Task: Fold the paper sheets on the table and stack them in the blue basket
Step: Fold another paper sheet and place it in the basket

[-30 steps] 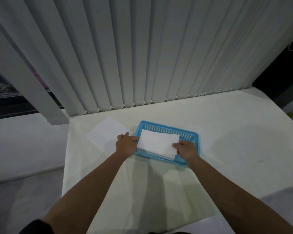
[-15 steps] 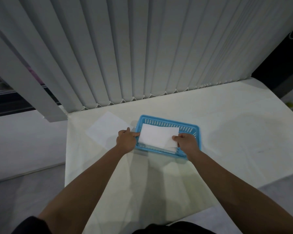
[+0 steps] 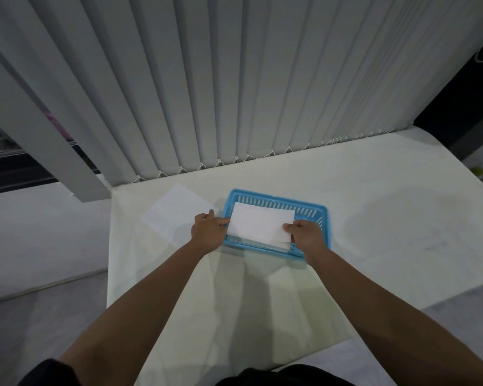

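Note:
A folded white paper sheet lies across the blue basket, which stands on the table a little past the middle. My left hand pinches the sheet's left edge at the basket's left rim. Over the near right corner of the basket, my right hand grips the sheet's right edge. More folded paper shows beneath the sheet near my right hand. A flat unfolded sheet rests on the table to the left of the basket, partly under my left hand.
The cream table stretches wide to the right of the basket. Vertical white blinds hang along its far edge. The table's left edge drops to a grey floor just beyond the flat sheet.
Both hands have kept hold of the folded sheet and lowered it slightly into the basket. The camera has shifted a little.

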